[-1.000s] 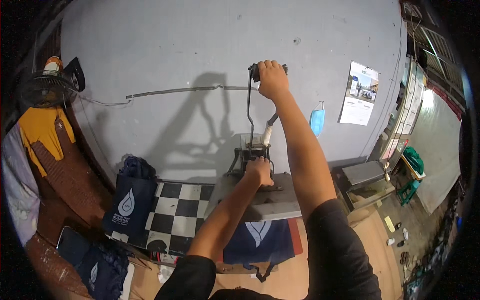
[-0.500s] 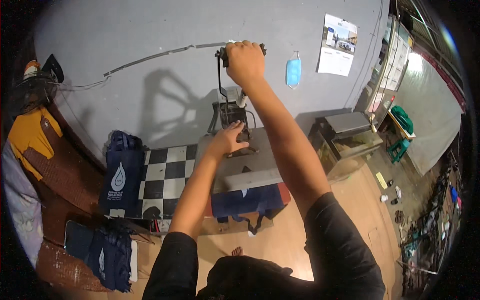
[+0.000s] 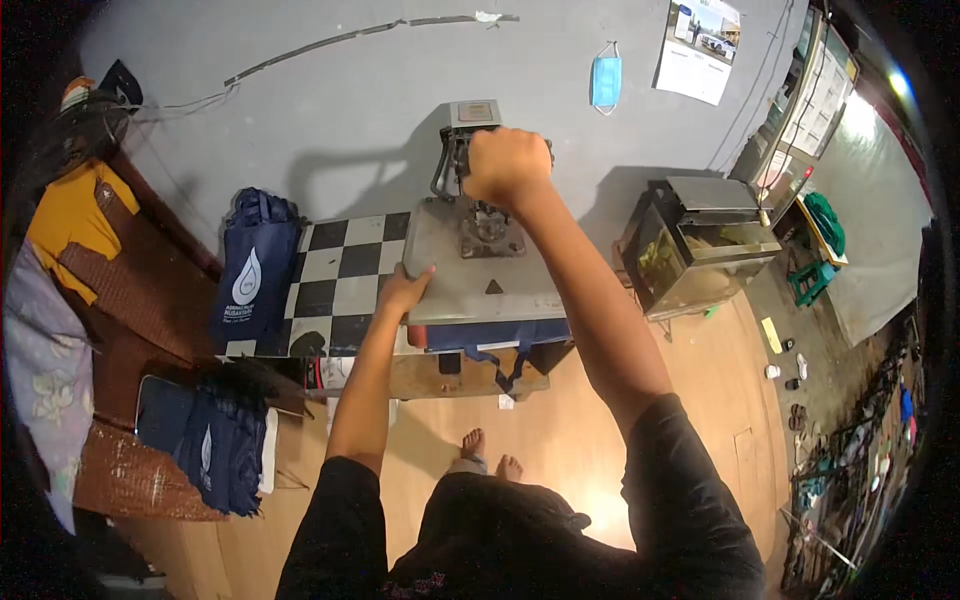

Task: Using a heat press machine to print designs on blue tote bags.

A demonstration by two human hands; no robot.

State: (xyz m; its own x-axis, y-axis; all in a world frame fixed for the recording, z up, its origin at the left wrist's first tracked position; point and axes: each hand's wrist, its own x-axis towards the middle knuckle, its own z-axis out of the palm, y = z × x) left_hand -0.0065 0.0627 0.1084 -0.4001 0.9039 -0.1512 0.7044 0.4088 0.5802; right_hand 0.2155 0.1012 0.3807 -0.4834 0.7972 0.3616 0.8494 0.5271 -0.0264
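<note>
Grey-walled workshop with a wooden floor; a heat press (image 3: 487,262) stands on a low wooden surface (image 3: 470,375) against the wall, beside a black-and-white chequered board (image 3: 330,285).

Hands: the right hand (image 3: 508,163) is closed in a fist around the press handle (image 3: 450,165), arm fully extended. The left hand (image 3: 407,291) lies flat, fingers together, pressed against the left edge of the upper platen.

Work piece: a dark blue bag (image 3: 490,335) lies under the platen; only its front edge and hanging straps (image 3: 500,365) show below the plate. The platen appears lowered flat over it, so the bag is judged loaded and the plate brought down onto it. Whether the lever is fully locked cannot be told from this view. Opening the press and taking the bag out appear outstanding.

Stock: a standing blue bag with a white drop-shaped print (image 3: 250,280) sits left of the chequered board, and a stack of like bags (image 3: 215,445) lies on the floor further left. Which are finished and which await pressing cannot be determined.

Surroundings: a face mask (image 3: 605,80) and a calendar (image 3: 698,50) hang on the wall; a glass tank with a metal lid (image 3: 700,245) stands to the right of the press
</note>
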